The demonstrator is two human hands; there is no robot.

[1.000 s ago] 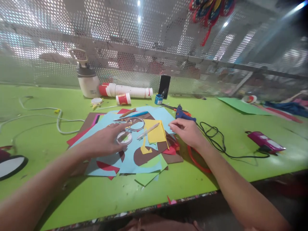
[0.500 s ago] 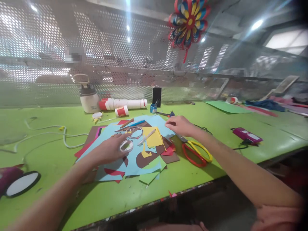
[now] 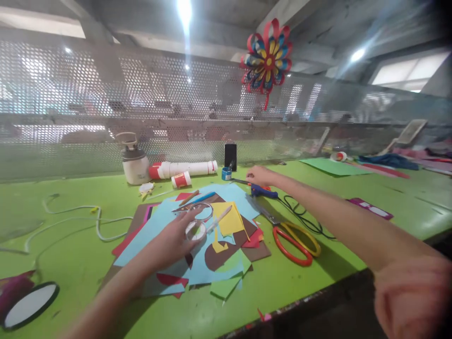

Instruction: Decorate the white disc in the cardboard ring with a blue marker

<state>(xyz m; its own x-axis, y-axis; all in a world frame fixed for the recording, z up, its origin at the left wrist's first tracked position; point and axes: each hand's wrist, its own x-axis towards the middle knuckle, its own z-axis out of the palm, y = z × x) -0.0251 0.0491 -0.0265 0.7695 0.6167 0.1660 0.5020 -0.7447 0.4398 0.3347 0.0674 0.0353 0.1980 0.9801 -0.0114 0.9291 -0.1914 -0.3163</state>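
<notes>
My left hand (image 3: 176, 235) is over a pile of coloured paper, its fingers apart around a roll of clear tape (image 3: 195, 230); whether it touches the roll is unclear. A second clear ring (image 3: 202, 212) lies beyond the fingertips. Farther back, my right hand (image 3: 260, 176) has its fingers drawn together beside a blue glue gun (image 3: 263, 190); what they hold, if anything, is hidden. Large scissors with red and yellow handles (image 3: 294, 242) lie right of the pile. On the pile are yellow paper (image 3: 228, 220), a blue pen (image 3: 205, 198) and a clear-barrelled pen (image 3: 221, 218).
At the back stand a grey-white sprayer bottle (image 3: 136, 167), a white tube (image 3: 190, 168), a paper cup (image 3: 181, 180), a blue jar (image 3: 226, 173) and a black phone (image 3: 230, 157). Cables run left and right. A paper flower (image 3: 268, 63) hangs above.
My right hand has moved back from the scissors and the pile's corner to beside the glue gun. My left hand has shifted slightly to the right around the tape roll. The camera view has tilted up.
</notes>
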